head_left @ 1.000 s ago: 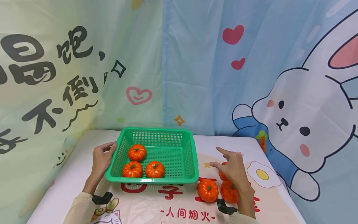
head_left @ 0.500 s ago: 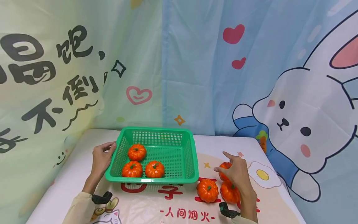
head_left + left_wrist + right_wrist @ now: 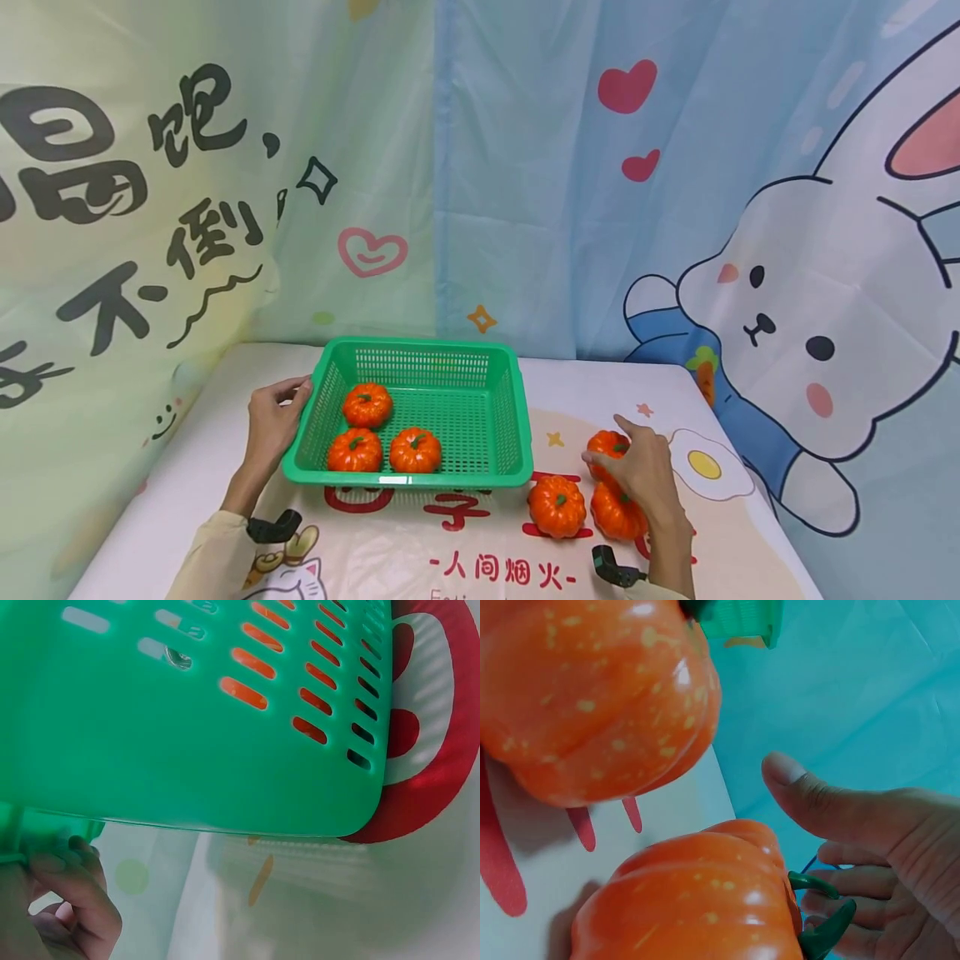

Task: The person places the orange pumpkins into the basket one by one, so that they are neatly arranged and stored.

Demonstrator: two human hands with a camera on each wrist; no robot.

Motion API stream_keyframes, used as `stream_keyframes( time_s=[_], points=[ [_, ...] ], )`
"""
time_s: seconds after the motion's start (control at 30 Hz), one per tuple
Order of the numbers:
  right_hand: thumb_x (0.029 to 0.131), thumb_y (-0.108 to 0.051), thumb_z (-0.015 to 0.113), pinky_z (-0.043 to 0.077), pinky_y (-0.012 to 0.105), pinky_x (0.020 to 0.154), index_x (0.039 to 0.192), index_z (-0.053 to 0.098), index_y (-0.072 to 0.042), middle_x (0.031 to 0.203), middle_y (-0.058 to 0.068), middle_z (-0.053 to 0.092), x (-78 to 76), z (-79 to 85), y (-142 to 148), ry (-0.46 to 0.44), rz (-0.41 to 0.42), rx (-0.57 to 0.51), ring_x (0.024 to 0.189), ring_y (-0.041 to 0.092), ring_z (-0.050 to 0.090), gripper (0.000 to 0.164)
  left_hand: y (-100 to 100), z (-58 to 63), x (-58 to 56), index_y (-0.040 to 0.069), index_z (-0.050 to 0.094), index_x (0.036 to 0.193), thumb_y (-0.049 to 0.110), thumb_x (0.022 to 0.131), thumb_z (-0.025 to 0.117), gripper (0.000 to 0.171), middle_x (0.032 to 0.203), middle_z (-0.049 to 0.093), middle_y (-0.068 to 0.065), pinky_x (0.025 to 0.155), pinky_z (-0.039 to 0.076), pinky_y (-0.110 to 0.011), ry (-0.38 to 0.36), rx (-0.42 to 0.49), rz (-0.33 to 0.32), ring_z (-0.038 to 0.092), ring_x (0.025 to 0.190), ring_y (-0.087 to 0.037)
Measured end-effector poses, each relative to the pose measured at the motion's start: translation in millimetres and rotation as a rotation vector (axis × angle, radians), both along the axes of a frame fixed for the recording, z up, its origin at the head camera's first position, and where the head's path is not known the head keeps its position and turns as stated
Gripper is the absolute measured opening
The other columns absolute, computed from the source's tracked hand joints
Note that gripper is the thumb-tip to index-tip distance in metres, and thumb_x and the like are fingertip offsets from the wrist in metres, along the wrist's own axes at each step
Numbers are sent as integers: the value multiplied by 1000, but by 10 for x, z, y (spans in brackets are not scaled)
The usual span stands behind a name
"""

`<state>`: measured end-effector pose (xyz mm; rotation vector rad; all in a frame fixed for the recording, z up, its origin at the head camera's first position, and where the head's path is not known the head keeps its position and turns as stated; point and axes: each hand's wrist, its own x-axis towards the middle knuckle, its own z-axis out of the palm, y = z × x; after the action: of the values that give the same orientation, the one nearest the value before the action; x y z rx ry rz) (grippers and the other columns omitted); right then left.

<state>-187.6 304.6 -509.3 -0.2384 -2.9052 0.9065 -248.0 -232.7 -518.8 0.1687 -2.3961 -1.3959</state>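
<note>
My left hand (image 3: 272, 421) pinches the left rim of a green plastic basket (image 3: 480, 481); the left wrist view shows its curled fingers (image 3: 79, 889) at that edge. Inside the basket, toward its left, sit three small orange pumpkins (image 3: 367, 406). Outside, to its right, three more rest on the tablecloth: a left one (image 3: 557, 507), a near right one (image 3: 617, 512) and a far right one (image 3: 607, 446). Over the far right pumpkin my right hand (image 3: 647, 468) is spread, thumb and forefinger apart on either side. Green stems (image 3: 829, 930) show beside its fingers in the right wrist view.
A printed tablecloth (image 3: 495, 537) covers the table. Behind it hangs a patterned curtain (image 3: 510, 250) with a cartoon rabbit on the right. Each wrist wears a small black camera (image 3: 275, 527).
My right hand has moved right and slightly nearer, coming over the far right pumpkin, which it hid more before. My left hand and the basket have stayed in place.
</note>
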Motion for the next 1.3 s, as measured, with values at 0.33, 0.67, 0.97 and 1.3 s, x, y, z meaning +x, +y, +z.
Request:
stream_keyframes(
  time_s=[0.33,0.67,0.97,1.3],
  points=[
    [90,-30,91,52,64,110,158,48,9,151,38,58,-9,-57,44,-32,-23,18,138,56,57,89,1,20,7,-4,78,128,20,110,66,32,111,78,-31,59,52,-16,12,4,-1,62,69,3],
    [92,-28,90,48,66,115,158,46,11,151,40,57,-21,-109,54,-65,-30,-10,137,55,57,88,6,26,12,-5,77,129,19,110,66,33,112,78,-33,61,52,-14,14,19,-9,62,69,8],
    [93,-26,89,46,67,116,158,46,12,150,40,57,-9,-119,46,-80,-31,-27,136,54,57,86,23,52,13,-5,78,128,17,109,67,31,111,78,-32,61,51,-14,20,3,0,61,70,6],
    [94,-23,88,48,66,114,157,47,12,149,40,58,-28,-106,32,-98,-33,-26,137,55,56,83,24,42,23,-4,78,129,18,110,66,32,111,78,-31,61,52,-15,14,1,2,62,72,3]
  ],
)
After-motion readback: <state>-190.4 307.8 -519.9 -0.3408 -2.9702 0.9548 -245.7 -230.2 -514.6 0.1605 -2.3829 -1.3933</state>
